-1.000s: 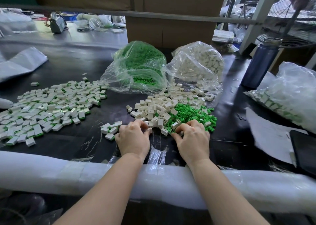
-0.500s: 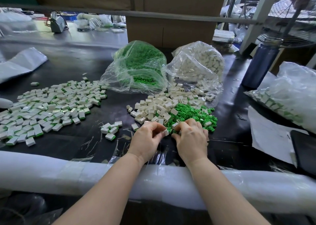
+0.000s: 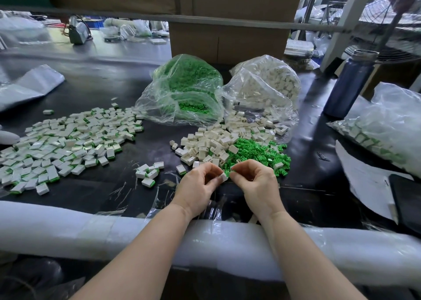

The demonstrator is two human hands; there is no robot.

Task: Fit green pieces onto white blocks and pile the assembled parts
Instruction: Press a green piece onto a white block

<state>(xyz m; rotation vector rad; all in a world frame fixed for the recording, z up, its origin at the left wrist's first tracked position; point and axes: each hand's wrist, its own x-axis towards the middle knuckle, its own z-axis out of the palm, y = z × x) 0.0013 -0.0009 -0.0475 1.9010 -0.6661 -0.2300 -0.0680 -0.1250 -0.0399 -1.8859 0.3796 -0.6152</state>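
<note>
My left hand point(image 3: 197, 187) pinches a white block point(image 3: 223, 177); my right hand point(image 3: 255, 181) pinches a green piece point(image 3: 232, 168) against it. Beyond my fingers, one clear bag point(image 3: 182, 90) holds green pieces, another bag point(image 3: 262, 87) white blocks. Assembled parts point(image 3: 68, 140) lie far left.

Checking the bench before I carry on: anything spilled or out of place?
White plastic blocks have spilled from the open clear bag onto the black table, mixing with the loose green pieces. Nothing looks damaged.

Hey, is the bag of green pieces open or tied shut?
Open: the bag of green pieces gapes toward the hands, loose pieces showing in its mouth.
</note>
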